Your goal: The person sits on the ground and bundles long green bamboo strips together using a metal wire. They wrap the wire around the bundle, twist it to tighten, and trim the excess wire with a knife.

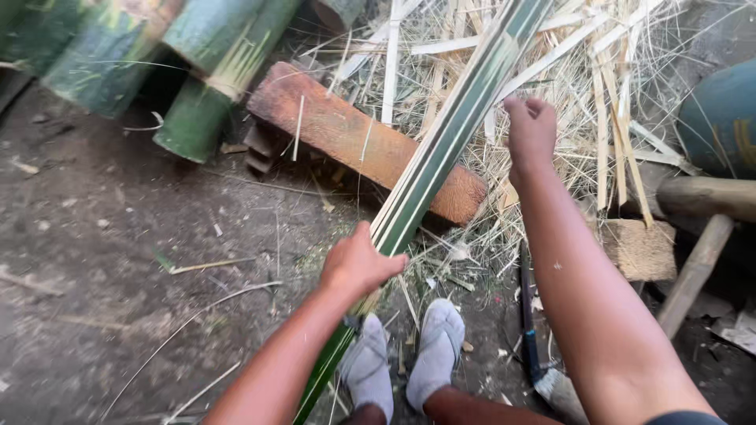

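At the lower centre of the frame the left hand (358,264) is closed around a bundle of split green bamboo strips (441,145), whose long axis runs diagonally to the upper right. The right hand (529,130), fisted beside the bundle higher up, grips nothing visible. A wooden block (346,134) lies beneath.

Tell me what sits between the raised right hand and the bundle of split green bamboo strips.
Nothing visible does. The right hand is closed in a fist just beside the bundle of split green bamboo strips, with only pale straw-like shavings on the ground behind the gap. The left hand already grips the bundle lower down.
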